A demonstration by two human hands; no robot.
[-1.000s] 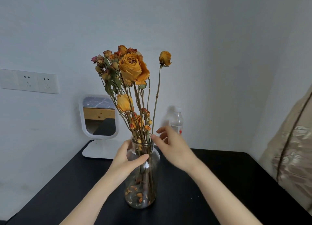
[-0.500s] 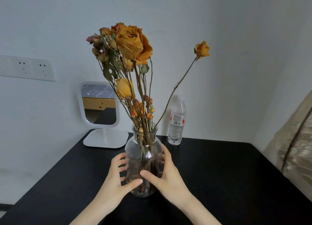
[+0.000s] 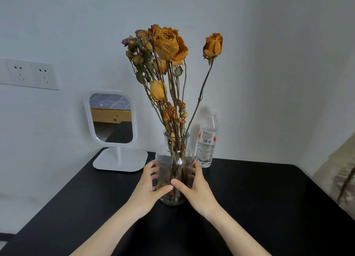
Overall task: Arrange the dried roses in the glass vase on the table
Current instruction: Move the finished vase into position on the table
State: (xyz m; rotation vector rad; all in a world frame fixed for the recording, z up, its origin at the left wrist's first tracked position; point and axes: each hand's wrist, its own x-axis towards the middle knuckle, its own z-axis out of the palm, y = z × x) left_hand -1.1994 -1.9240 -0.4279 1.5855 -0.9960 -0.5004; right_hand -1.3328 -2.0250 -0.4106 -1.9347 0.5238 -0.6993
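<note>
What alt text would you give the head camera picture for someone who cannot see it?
A person's left hand and right hand grip a glass vase of dried roses from both sides on a black table. Behind it stand a white mirror and a water bottle.

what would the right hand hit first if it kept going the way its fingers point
Probably the water bottle. The right hand grips the vase, fingers pointing away toward the wall; the bottle stands just behind them, though depth is hard to judge.
</note>
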